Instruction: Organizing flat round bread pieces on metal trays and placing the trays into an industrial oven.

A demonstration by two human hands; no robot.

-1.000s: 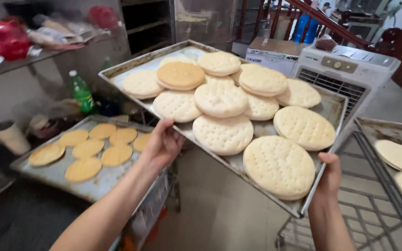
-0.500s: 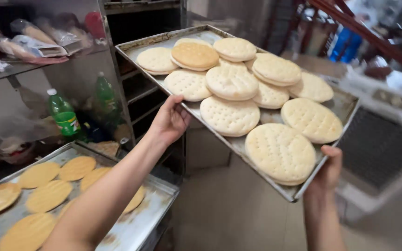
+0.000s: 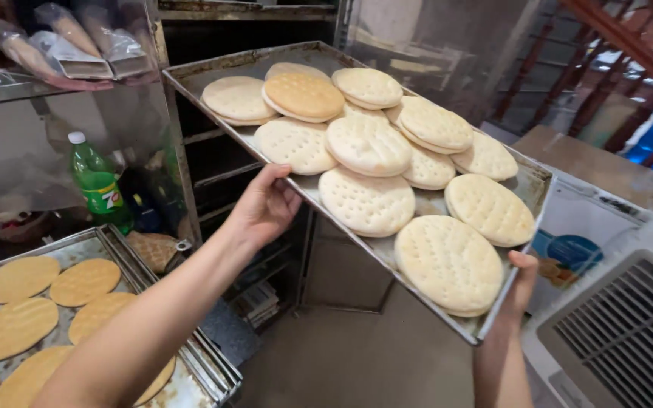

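1. head view: a metal baking tray of pale round flatbreads is held up in front of a dark oven rack.
2. left hand grips its near long edge, fingers curled under, thumb on the rim.
3. right hand clasps the near corner, fingers hidden beneath.
4. a second tray of browner flatbreads lies lower left, beside a green bottle.

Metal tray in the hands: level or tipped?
Tipped. The metal tray slopes, its near right corner lowest, held by the left hand and right hand; the pale flatbreads overlap but remain on it.
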